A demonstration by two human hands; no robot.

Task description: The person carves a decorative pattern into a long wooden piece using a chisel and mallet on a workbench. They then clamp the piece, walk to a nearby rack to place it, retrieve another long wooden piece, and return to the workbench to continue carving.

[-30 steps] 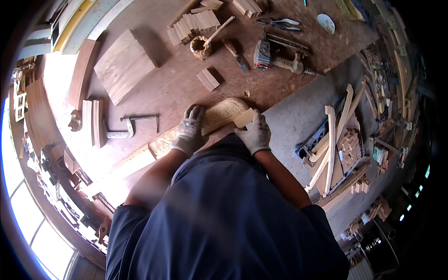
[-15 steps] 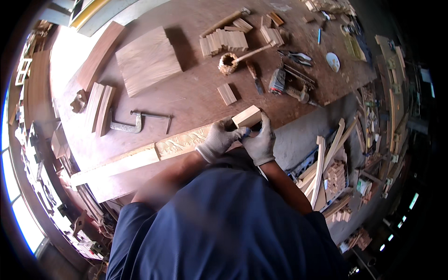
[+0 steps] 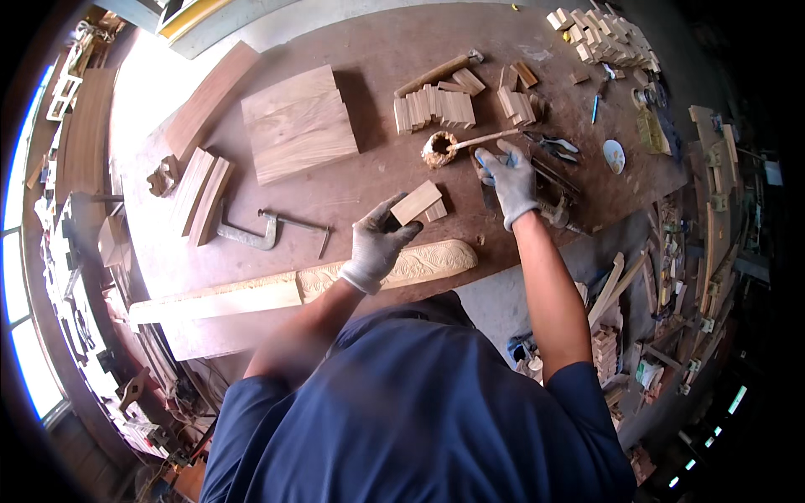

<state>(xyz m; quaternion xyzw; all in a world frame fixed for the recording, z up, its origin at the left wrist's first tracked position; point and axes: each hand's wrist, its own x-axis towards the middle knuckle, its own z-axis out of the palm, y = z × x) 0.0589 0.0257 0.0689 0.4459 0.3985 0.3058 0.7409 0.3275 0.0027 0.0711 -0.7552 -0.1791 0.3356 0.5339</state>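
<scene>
My left hand [image 3: 374, 248], in a pale work glove, grips a small wooden block [image 3: 417, 203] by its left end, fingers and thumb on opposite sides. Under the wrist, along the table's near edge, lies a long pale board [image 3: 419, 261] with a carved wavy pattern and a rounded right end. My right hand [image 3: 510, 179], also gloved, is raised with fingers apart, just below a wooden stick [image 3: 486, 140]. That stick leans out of a crusted round pot [image 3: 436, 151]. Behind the right hand, a power tool [image 3: 555, 210] is partly hidden. Another small block [image 3: 436, 210] lies beyond the held one.
A square wooden panel [image 3: 300, 126], curved wood pieces [image 3: 194, 189] and a metal clamp [image 3: 251, 235] lie on the left. Rows of small blocks [image 3: 436, 107] stand farther back. Pliers [image 3: 560, 149] and a white dish [image 3: 614, 157] are at right; more blocks [image 3: 604, 38] are stacked beyond.
My right hand has let go of the block and moved up and right toward the stick. The left hand alone keeps the block. The whole view has shifted slightly.
</scene>
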